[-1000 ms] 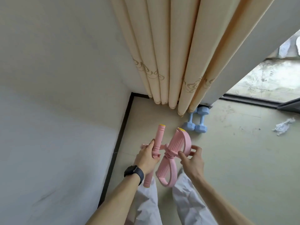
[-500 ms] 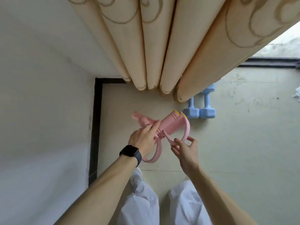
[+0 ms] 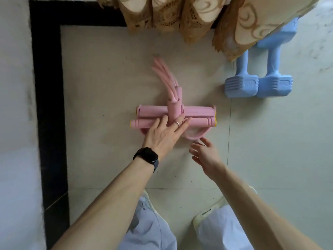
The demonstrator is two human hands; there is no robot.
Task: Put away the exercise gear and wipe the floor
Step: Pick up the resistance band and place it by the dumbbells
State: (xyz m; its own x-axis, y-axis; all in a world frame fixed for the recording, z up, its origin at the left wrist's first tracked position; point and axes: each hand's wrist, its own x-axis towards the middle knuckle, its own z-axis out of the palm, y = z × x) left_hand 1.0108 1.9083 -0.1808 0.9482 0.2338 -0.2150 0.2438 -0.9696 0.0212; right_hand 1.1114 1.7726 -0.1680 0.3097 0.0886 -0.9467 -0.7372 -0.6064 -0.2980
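A pink pedal resistance puller [image 3: 196, 112] lies flat on the beige floor in the room's corner, its foam bars side by side and its elastic tubes pointing toward the curtain. My left hand [image 3: 164, 135], with a black watch on the wrist, rests with straight fingers on the middle of the bars. My right hand [image 3: 205, 154] hovers just off the puller's pink foot loop, fingers spread and holding nothing. Two light blue dumbbells [image 3: 257, 83] lie side by side to the right, partly under the curtain.
A beige patterned curtain [image 3: 198, 15] hangs over the far floor. A black skirting [image 3: 48, 105] runs along the white wall on the left and across the back. My white shoes [image 3: 207, 215] and pale trouser legs fill the bottom.
The puller went from held in the air by both hands down to the floor. My right hand let go and drew back; my left hand opened flat on the bars. The view dropped lower.
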